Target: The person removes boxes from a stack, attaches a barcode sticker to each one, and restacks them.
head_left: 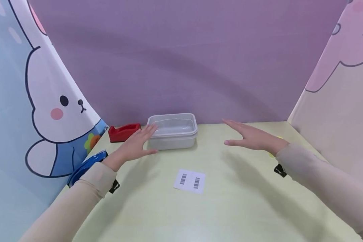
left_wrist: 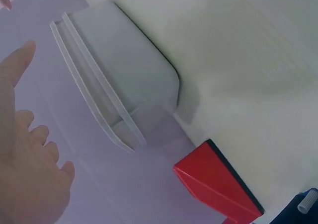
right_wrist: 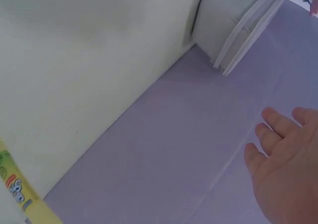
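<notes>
Beige sleeves (head_left: 78,201) in front, pale tub (head_left: 173,143) at the back of the table (head_left: 181,218)

Nearest, the sleeves come in from both lower corners. Between them a white paper (head_left: 189,181) with two barcodes lies flat; a blue object (head_left: 90,164) sits partly hidden behind the left sleeve. The tub stands just beyond the fingers of the left hand (head_left: 133,144), which overlap its corner in the head view, though the left wrist view shows a gap; the right hand (head_left: 254,136) is well to its right. Both hands hover with fingers loosely extended and thumbs apart, gripping and touching nothing. The tub is upright, its mouth upward, its long axis running left to right along the purple panel (head_left: 181,67). A red tape dispenser (head_left: 124,132) stands beside it on the left.
</notes>
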`<state>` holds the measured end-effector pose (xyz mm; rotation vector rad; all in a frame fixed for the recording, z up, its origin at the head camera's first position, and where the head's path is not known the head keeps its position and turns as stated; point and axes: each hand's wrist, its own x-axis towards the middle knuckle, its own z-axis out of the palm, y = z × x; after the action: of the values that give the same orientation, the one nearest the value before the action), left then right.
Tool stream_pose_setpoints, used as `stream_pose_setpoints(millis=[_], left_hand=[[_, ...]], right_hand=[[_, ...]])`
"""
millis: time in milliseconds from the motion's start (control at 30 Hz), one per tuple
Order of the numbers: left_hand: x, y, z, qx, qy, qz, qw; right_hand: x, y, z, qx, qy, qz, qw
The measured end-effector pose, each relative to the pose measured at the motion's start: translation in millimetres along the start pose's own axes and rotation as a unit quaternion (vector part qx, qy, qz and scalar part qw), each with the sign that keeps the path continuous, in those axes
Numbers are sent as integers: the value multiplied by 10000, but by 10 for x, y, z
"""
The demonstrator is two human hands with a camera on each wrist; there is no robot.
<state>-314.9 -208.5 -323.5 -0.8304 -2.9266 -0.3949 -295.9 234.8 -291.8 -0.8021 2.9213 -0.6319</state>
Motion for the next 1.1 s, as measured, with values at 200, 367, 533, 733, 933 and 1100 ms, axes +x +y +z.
stream_pose_setpoints(millis=[200, 367, 533, 733, 933, 1100], left_hand=[[128, -114, -11, -379, 141, -255, 9989], [220, -210, -20, -719, 137, -425, 9964], [257, -278, -5, -1198, 153, -659, 9905], [299, -345, 7, -1706, 191, -928, 9808], [337, -476, 50, -1967, 206, -1295, 9717], [369, -596, 94, -2234, 180, -1595, 9614]], right_hand=[[202, -28, 20, 451, 32, 54, 9990], [365, -44, 61, 543, 101, 84, 9984], [518, -63, 110, 625, 74, 100, 9980], [738, -87, 185, 676, 113, 170, 9975], [947, -101, 283, 809, 372, 251, 9957], [1101, -122, 369, 1094, 540, 419, 9916]])
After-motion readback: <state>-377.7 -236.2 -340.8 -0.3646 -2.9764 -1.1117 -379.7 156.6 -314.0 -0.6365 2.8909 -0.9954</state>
